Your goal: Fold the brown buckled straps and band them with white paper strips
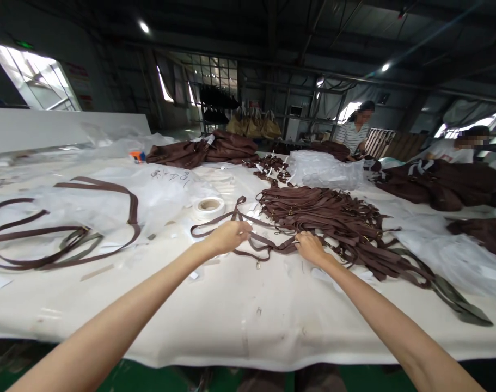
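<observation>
A thin brown strap [268,242] with metal hardware lies in loose loops across the table between my hands. My left hand [230,237] is closed on its left part, fingers curled and partly hiding it. The fingers of my right hand [310,246] are pinched on the strap's right part, at the edge of a large pile of brown straps [321,212] with brass-coloured clasps. A small metal buckle [258,265] hangs from the strap's lower loop. Just behind my left hand stands a roll of white tape [209,207].
Long brown and green straps [134,209] lie coiled at left on plastic sheeting. Brown fabric bundles [202,149] and an orange-blue tape dispenser [137,157] sit farther back. Clear plastic bags [327,170] lie behind the pile. Two people [354,130] are across the table at right.
</observation>
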The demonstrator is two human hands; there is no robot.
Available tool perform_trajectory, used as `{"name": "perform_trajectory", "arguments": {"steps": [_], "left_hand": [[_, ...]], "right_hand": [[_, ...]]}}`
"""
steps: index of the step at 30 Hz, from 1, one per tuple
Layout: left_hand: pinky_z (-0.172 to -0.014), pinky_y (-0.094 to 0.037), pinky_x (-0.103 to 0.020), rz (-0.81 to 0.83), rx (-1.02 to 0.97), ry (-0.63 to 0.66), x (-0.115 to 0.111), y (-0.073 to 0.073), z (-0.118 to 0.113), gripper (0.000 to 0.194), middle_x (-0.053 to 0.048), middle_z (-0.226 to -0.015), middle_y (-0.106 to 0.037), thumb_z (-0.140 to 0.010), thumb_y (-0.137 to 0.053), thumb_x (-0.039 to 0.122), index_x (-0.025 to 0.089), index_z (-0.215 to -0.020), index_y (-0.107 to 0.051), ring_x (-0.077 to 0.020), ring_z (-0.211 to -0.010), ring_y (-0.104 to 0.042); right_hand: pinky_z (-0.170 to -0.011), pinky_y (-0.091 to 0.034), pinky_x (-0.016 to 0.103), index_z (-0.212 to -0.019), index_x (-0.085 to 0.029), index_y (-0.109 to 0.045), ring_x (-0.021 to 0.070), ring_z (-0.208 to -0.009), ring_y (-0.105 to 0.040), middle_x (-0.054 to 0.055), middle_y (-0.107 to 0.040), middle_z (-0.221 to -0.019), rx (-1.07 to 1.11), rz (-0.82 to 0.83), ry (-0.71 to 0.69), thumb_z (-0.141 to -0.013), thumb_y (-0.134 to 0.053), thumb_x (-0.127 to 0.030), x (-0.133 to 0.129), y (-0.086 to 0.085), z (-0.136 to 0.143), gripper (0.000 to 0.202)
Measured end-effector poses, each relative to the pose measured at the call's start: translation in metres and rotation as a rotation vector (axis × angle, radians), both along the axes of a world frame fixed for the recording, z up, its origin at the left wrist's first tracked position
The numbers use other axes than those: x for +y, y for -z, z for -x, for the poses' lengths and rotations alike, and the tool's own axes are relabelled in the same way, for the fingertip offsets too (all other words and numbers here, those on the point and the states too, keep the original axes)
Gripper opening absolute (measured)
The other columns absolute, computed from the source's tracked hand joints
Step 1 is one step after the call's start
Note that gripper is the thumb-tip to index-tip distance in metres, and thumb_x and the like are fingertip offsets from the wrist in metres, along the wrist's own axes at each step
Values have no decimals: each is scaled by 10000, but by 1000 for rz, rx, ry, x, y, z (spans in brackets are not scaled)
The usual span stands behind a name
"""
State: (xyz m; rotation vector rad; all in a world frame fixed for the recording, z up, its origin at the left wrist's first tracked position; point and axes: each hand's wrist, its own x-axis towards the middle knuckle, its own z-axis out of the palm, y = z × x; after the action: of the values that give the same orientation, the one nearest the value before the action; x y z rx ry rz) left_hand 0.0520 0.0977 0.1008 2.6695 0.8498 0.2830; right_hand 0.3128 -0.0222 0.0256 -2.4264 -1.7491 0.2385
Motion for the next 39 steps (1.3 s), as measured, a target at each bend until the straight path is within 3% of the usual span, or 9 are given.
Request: {"name": "perform_trajectory", "arguments": {"steps": [7,13,18,22,25,30,33,36,39], "left_hand": [[-1099,-364,-514,-105,113,84,-22,63,-69,524,-152,-1308,-643,-782,-537,12,198,-1259,-643,-320,-1259,-559],[-991,-429,-455,-94,148,153,-4,61,-84,320,-170,-1078,-706,-797,-512,8,160,-965,-737,-316,-1096,-639],[-826,-467,-328,5,84,207,20,14,-91,188,-84,-925,-734,-856,-540,178,202,-845,-725,-255,-920,-675],[-677,-457,-267,155,15,274,36,-42,-99,224,-39,-707,-728,-856,-539,270,185,-743,-713,-202,-705,-667],[-687,-471,-258,247,-94,336,43,-94,-97,320,-56,-703,-739,-906,-493,350,155,-830,-734,-185,-704,-677],[-741,-494,-295,565,-493,432,42,-182,-76,333,-105,-898,-759,-810,-675,465,144,-837,-760,-202,-815,-670],[-819,-518,-354,754,-643,535,28,-221,-64,319,-133,-1053,-746,-783,-711,440,136,-867,-756,-243,-921,-668],[-903,-524,-415,946,-766,658,8,-242,-60,276,-145,-1144,-722,-811,-699,385,127,-903,-722,-279,-1057,-656],[-889,-550,-425,1051,-906,694,-11,-249,-61,214,-114,-1023,-740,-872,-648,341,130,-889,-671,-258,-1005,-691]], "right_hand": [[-1015,-377,353,-1259,-170,-627,245,-1259,-503,113,-611,-1322,-3,-8,-46,-929,-469,-152,-10,4,-3,365],[-976,-392,358,-1114,-181,-695,247,-1164,-563,108,-681,-1183,18,-47,-106,-926,-485,-169,-18,2,-5,282],[-972,-395,365,-1165,-174,-650,270,-1173,-557,131,-665,-1216,40,-173,-118,-917,-542,-289,-8,-8,4,294],[-899,-424,334,-1114,-177,-599,246,-1053,-599,116,-675,-1108,61,-350,-98,-904,-523,-311,14,-47,5,261],[-785,-441,304,-1002,-206,-562,199,-849,-597,39,-656,-913,152,-528,-148,-909,-450,-329,30,-105,-3,191],[-561,-350,238,-930,-211,-539,122,-559,-430,-72,-480,-620,412,-667,-357,-785,-545,-344,33,-243,-8,197],[-471,-247,227,-1013,-194,-569,99,-459,-302,-96,-377,-538,495,-703,-455,-787,-494,-313,26,-316,3,267],[-488,-288,234,-1030,-161,-621,102,-475,-337,-75,-418,-544,369,-749,-520,-791,-455,-268,21,-358,13,310],[-606,-408,252,-1121,-158,-618,118,-596,-476,-33,-566,-709,229,-825,-574,-770,-517,-251,19,-369,19,377]]}}
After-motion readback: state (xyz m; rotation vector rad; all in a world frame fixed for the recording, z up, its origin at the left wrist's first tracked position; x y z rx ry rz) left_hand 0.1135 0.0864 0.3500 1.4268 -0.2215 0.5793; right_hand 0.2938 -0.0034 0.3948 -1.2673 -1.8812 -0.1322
